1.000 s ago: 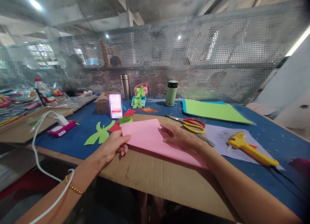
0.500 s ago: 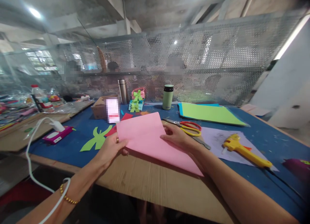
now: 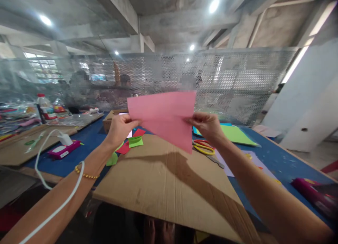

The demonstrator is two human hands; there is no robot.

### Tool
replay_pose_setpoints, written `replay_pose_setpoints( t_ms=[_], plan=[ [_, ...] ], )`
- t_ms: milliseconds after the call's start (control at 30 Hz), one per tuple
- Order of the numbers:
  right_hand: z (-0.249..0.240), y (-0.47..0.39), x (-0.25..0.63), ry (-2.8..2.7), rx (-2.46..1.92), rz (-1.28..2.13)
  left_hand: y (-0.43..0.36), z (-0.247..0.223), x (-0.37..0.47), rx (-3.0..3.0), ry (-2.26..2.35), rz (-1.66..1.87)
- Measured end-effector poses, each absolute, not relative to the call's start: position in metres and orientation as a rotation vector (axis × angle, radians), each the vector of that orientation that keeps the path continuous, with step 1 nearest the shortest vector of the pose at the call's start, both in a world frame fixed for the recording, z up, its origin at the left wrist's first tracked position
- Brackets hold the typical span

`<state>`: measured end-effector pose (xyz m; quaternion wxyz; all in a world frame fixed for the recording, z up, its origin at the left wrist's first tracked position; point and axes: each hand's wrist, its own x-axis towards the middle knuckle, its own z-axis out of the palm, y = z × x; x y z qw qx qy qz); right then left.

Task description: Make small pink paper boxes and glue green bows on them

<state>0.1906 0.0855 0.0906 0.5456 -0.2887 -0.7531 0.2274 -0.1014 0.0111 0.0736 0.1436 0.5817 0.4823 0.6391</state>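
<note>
A pink sheet of paper (image 3: pixel 166 113) is held up in the air between my two hands, above the brown cardboard (image 3: pixel 169 180). My left hand (image 3: pixel 121 128) pinches its left edge between thumb and fingers. On the opposite edge, my right hand (image 3: pixel 207 123) pinches the sheet in the same way. The lower edge slants down toward the right. Red paper scraps (image 3: pixel 124 148) and a green paper piece (image 3: pixel 135 141) lie below my left hand. Scissors with red and yellow handles (image 3: pixel 204 149) rest beneath my right hand.
Green and blue sheets (image 3: pixel 239 135) lie at the back right of the blue table. A purple power strip (image 3: pixel 64 150) with a white cable sits left. A small cardboard box (image 3: pixel 107 122) stands behind my left hand. A perforated metal screen (image 3: pixel 237 85) runs behind.
Both hands have lifted the pink paper off the cardboard and raised it upright. My right hand has moved to its right edge. The view has tilted upward.
</note>
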Motion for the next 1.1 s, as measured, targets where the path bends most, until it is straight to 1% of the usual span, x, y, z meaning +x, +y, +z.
replay_pose_setpoints(
  t_ms=[33, 100, 167, 200, 300, 400, 467, 533, 667, 767, 967, 1100],
  plan=[
    [0.103, 0.081, 0.192, -1.777, -0.644, 0.373, 0.011, 0.083, -0.1, 1.733, 1.358, 1.944],
    [0.115, 0.067, 0.2, -1.724, -0.605, 0.18, 0.002, 0.093, -0.097, 1.818, 1.373, 2.062],
    [0.106, 0.048, 0.212, -1.734, -0.673, 0.114, -0.014, 0.088, -0.097, 1.929, 1.445, 1.996],
    [0.094, 0.039, 0.219, -1.763, -0.707, 0.107, -0.024, 0.08, -0.098, 2.015, 1.428, 1.906],
    [0.04, 0.018, 0.24, -2.084, -0.669, 0.247, -0.05, 0.038, -0.103, 2.392, 1.264, 1.489],
    [-0.014, 0.009, 0.25, -2.338, -0.595, 0.239, -0.064, -0.006, -0.106, 2.686, 1.286, 1.125],
    [-0.035, 0.005, 0.249, -2.481, -0.636, 0.205, -0.068, -0.026, -0.107, 2.819, 1.367, 0.854],
    [-0.042, 0.001, 0.245, -2.55, -0.703, 0.168, -0.068, -0.037, -0.108, 2.903, 1.376, 0.699],
    [-0.032, -0.015, 0.237, -2.575, -0.723, 0.124, -0.066, -0.044, -0.114, 2.965, 1.227, 0.741],
    [-0.02, -0.031, 0.233, -2.652, -0.758, 0.023, -0.068, -0.046, -0.12, 2.949, 1.152, 0.757],
    [-0.016, -0.046, 0.227, -2.735, -0.791, -0.152, -0.072, -0.051, -0.125, 2.793, 1.208, 0.84],
    [-0.023, -0.043, 0.23, -2.707, -0.764, -0.175, -0.072, -0.05, -0.124, 2.583, 1.303, 0.882]
  ],
)
